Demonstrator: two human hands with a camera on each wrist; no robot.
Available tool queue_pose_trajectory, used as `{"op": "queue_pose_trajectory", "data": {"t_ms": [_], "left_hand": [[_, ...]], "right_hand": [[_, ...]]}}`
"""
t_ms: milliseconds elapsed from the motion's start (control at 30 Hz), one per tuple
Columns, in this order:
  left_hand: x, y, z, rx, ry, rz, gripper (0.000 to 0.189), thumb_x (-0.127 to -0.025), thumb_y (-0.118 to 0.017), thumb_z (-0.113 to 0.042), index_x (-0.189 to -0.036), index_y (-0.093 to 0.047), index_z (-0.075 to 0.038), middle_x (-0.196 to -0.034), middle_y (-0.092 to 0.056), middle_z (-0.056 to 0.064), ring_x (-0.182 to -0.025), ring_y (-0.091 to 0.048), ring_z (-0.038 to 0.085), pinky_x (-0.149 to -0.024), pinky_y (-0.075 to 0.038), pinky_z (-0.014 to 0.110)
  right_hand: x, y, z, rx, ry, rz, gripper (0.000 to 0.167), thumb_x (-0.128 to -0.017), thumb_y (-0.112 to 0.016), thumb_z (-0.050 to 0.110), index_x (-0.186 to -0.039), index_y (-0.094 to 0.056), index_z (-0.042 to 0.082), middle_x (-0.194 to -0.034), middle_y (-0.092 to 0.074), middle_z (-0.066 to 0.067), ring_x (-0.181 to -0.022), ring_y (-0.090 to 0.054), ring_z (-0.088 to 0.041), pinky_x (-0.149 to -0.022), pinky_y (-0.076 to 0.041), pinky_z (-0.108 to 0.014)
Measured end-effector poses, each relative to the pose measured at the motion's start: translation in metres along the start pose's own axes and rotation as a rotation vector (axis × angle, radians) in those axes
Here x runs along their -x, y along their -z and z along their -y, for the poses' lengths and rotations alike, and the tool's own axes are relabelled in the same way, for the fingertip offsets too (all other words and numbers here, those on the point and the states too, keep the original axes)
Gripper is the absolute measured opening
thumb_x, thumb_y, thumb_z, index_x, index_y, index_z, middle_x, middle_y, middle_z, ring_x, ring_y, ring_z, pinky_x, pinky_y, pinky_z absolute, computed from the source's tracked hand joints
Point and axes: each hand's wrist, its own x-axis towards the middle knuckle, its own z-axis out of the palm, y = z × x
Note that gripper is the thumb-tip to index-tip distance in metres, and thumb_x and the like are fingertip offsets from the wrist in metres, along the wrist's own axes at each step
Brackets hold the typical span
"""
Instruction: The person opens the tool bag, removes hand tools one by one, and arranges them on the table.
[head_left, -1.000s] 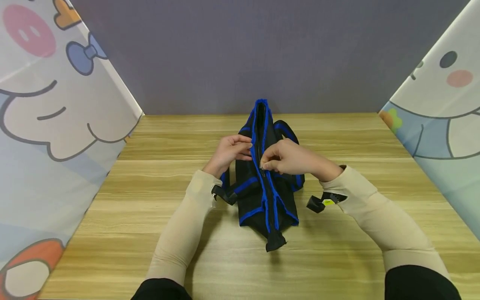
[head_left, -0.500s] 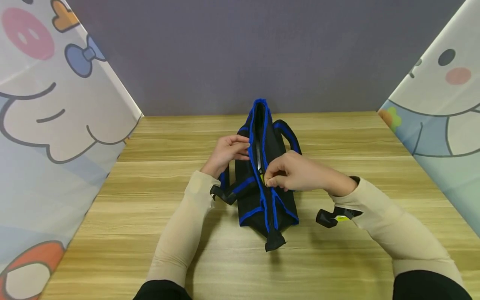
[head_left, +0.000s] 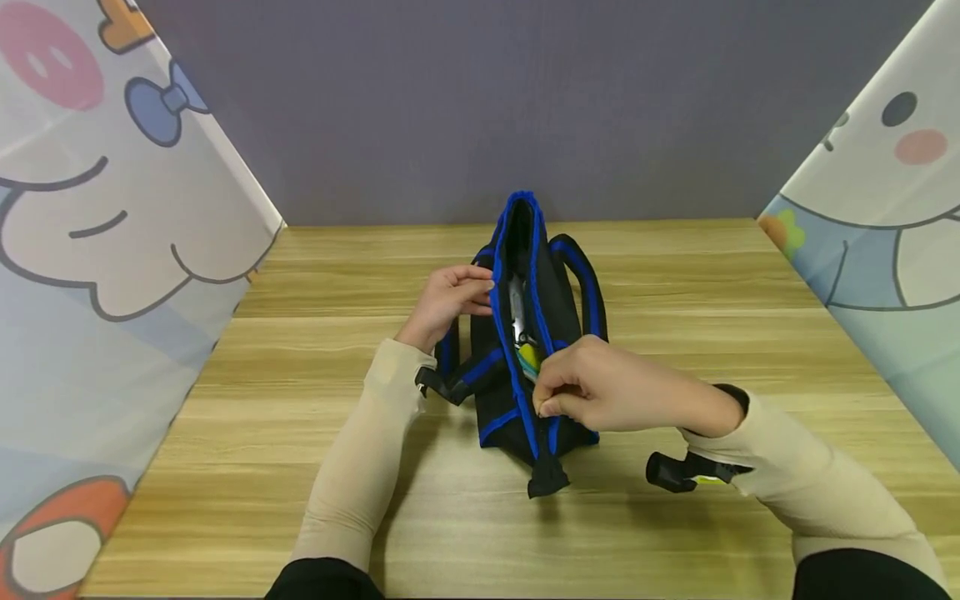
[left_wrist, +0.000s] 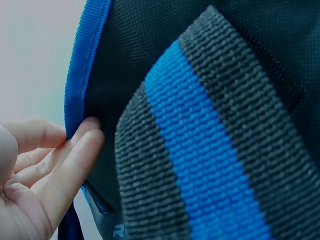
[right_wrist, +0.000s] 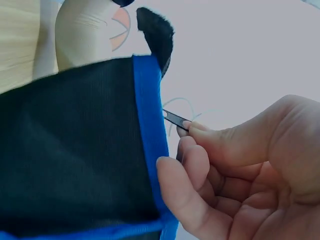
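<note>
Black fabric, edged in bright blue: that's the bag (head_left: 555,315), standing on the wood-grain surface (head_left: 337,392) between both hands, its long mouth gaping toward the back wall (head_left: 480,108). Over at the rim, the left hand (head_left: 450,302) pinches the blue edging (left_wrist: 76,95), thumb and fingers to either side. And the right hand (head_left: 603,385), down near the close end, has the zip pull (right_wrist: 176,120) nipped between thumb and finger, the other fingers curled in. Look inside the mouth: something silvery (head_left: 517,310), and just beside it something yellow (head_left: 529,356), too small to name. Blue-striped straps (left_wrist: 200,140) loop out either side, and a black tab (head_left: 547,477) sticks out at the near tip!
</note>
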Motion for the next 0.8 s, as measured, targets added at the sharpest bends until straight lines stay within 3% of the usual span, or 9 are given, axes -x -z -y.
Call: {"op": "queue_pose_trajectory", "data": {"t_ms": [167,500,700,800], "left_hand": [[0.0,0.003,0.0,0.003,-0.005,-0.004,0.02,-0.097,-0.055,0.004,-0.113,-0.06,0.016,-0.081,-0.07,0.002,-0.069,-0.069,0.015,-0.066,-0.062,0.03],[0.004,0.009,0.001,0.029,0.001,-0.03,0.018,-0.098,-0.054,0.005,-0.112,-0.06,0.016,-0.082,-0.07,0.002,-0.069,-0.068,0.015,-0.065,-0.062,0.028],[0.009,0.01,0.001,0.027,-0.001,-0.042,0.017,-0.097,-0.055,0.005,-0.111,-0.061,0.014,-0.079,-0.071,0.001,-0.068,-0.068,0.014,-0.067,-0.062,0.033],[0.012,0.007,-0.001,0.023,0.021,-0.032,0.024,-0.097,-0.056,0.005,-0.119,-0.058,0.012,-0.076,-0.069,0.001,-0.067,-0.067,0.015,-0.066,-0.062,0.034]], "right_hand": [[0.005,-0.004,0.009,-0.001,0.036,-0.02,0.02,-0.091,-0.068,-0.002,-0.078,-0.068,0.013,-0.073,-0.059,0.011,-0.06,-0.041,0.004,-0.051,-0.043,-0.017],[0.015,-0.012,0.024,0.004,0.219,0.002,0.024,-0.09,-0.065,-0.008,-0.082,-0.064,0.015,-0.08,-0.057,0.01,-0.073,-0.046,0.004,-0.061,-0.045,-0.009],[0.019,-0.012,0.023,0.02,0.243,0.047,0.024,-0.091,-0.065,-0.007,-0.084,-0.065,0.016,-0.082,-0.056,0.01,-0.075,-0.048,0.005,-0.065,-0.045,-0.008],[0.019,-0.009,0.019,0.03,0.279,0.095,0.019,-0.092,-0.067,-0.003,-0.087,-0.068,0.016,-0.084,-0.058,0.01,-0.077,-0.051,0.005,-0.067,-0.047,-0.008]]}}
